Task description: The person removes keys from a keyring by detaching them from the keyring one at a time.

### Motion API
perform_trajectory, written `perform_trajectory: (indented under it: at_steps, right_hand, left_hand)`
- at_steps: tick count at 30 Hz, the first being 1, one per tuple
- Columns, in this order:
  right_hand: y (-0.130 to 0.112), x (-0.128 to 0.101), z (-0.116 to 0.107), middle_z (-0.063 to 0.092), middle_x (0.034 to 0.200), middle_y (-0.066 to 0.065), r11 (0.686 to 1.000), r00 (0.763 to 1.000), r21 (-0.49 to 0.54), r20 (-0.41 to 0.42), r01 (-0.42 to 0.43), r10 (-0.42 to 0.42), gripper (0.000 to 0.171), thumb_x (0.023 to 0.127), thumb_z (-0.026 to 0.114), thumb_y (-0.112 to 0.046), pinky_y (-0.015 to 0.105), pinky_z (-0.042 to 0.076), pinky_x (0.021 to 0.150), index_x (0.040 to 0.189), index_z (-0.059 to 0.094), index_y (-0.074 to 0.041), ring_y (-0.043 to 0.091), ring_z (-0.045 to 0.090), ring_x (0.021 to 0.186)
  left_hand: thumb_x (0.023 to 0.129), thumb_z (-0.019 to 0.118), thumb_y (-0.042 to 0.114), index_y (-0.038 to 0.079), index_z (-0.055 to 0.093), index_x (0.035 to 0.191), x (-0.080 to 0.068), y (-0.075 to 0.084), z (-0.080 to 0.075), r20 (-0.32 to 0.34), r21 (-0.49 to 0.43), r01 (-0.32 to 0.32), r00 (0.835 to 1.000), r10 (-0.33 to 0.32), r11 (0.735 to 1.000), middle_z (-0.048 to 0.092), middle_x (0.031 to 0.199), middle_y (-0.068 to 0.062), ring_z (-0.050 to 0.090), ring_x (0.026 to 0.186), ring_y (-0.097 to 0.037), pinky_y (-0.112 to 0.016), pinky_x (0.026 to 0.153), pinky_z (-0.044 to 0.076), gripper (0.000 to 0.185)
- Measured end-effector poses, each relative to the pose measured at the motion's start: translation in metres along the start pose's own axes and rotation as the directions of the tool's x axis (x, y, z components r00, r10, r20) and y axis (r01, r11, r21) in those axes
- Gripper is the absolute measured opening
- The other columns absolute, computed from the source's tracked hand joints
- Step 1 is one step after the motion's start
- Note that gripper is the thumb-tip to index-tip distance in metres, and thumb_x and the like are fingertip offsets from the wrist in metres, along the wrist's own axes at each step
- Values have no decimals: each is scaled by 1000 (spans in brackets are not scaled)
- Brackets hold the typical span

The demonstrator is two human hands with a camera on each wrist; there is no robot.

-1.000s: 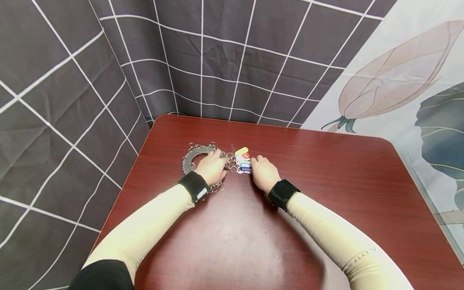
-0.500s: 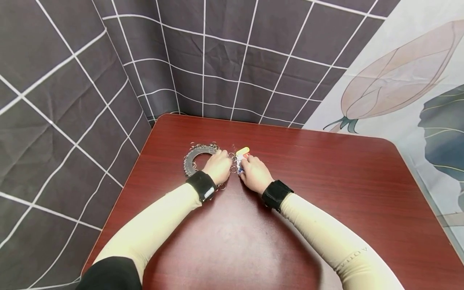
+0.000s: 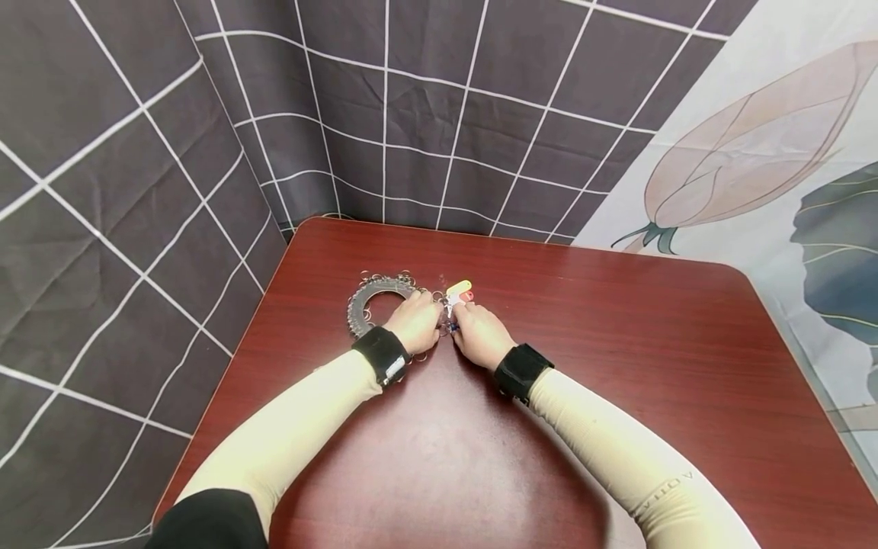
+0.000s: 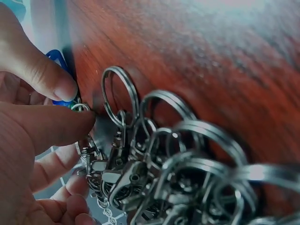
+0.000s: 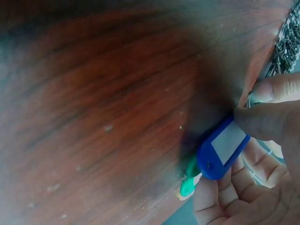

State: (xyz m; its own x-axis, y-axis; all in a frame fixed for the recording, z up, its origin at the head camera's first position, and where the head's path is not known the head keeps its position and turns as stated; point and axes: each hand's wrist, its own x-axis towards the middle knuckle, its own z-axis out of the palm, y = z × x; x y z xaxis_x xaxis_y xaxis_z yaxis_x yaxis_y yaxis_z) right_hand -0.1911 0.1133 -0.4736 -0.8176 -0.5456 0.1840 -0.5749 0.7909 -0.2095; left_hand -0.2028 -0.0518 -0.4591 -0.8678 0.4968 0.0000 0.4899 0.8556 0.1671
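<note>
Head view shows my left hand (image 3: 414, 322) covering the right side of the grey hoop (image 3: 358, 309), which lies on the counter (image 3: 590, 328) ringed with metal clasps (image 4: 133, 178). My left thumb and fingers appear to pinch a small ring (image 5: 249, 99), probably to steady it. My right hand (image 3: 483, 335) pinches the blue tag (image 5: 225, 145) near its ring end, likely for control, leaving its label uncovered. Just beyond lies the yellow tag (image 3: 459, 287), apart from my grip.
</note>
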Motion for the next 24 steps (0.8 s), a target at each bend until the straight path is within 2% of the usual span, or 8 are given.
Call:
perform_trajectory:
  at_steps: [3, 7, 13, 19, 24]
  right_hand:
    - [-1, 0, 0, 59, 86, 15, 1000, 1000, -4, 18, -9, 9, 24, 79, 71, -5, 47, 49, 76, 99, 58, 0, 35, 60, 82]
    - [-2, -1, 1, 59, 86, 16, 1000, 1000, 0, -9, -8, 8, 25, 79, 73, -5, 48, 49, 74, 100, 61, -2, 36, 60, 81]
    - [-1, 0, 7, 57, 82, 11, 999, 1000, 47, -31, 3, -1, 15, 81, 70, -3, 44, 48, 71, 93, 62, -4, 31, 58, 77]
    - [-1, 3, 10, 49, 80, 7, 993, 996, 119, -83, -5, 14, 13, 76, 70, -1, 41, 43, 69, 82, 58, -5, 27, 51, 72]
    - [0, 6, 8, 49, 83, 6, 986, 990, 161, -128, -42, 63, 14, 74, 69, -3, 40, 42, 71, 83, 58, -6, 27, 50, 76]
  left_hand:
    - [80, 73, 18, 8, 67, 95, 1, -3, 5, -28, 12, -12, 1000, 13, 1000, 59, 101, -13, 53, 97, -30, -40, 83, 48, 19]
    - [83, 69, 17, 10, 66, 92, 1, -6, 9, -88, 11, -48, 995, 48, 999, 58, 94, -10, 54, 92, -29, -39, 79, 49, 13]
    - [85, 64, 14, 13, 61, 83, -1, -7, 4, -125, -60, -82, 989, 74, 995, 57, 82, -4, 57, 82, -25, -38, 72, 49, 4]
    - [86, 61, 11, 15, 57, 79, -5, -9, -2, -126, -189, -37, 992, 13, 981, 55, 73, 2, 56, 72, -17, -34, 63, 47, 9]
    - [87, 58, 9, 12, 59, 87, -8, -14, -6, -170, -291, -23, 985, -28, 956, 57, 73, 1, 56, 68, -16, -32, 63, 46, 3]
